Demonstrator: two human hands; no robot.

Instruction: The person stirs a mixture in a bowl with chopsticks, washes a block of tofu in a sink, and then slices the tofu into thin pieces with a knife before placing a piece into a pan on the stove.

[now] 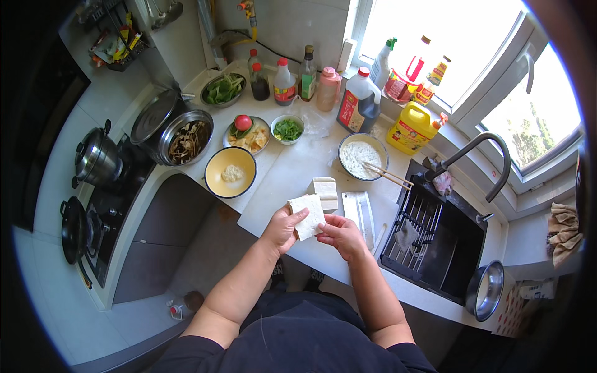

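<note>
A flat, pale slab of tofu [307, 214] is held up over the counter's front part. My left hand [283, 230] grips it from the left, thumb lying across its face. My right hand [342, 235] pinches its lower right corner. Just beyond the slab, white tofu blocks [324, 187] rest on the white cutting board [283, 174]. To their right lies a cleaver [359, 214] with a broad blade, near my right hand. A yellow bowl [215, 161] with a beige lump in it stands to the left of the board.
A bowl of white mixture [359, 154] with chopsticks [388, 175] stands beyond the cleaver. Right of it is a black sink [463, 245] with a curved faucet [502, 155]. Bottles, including a large dark jug [359, 105], line the back. A mushroom bowl [205, 118] and the stove [134, 165] are left.
</note>
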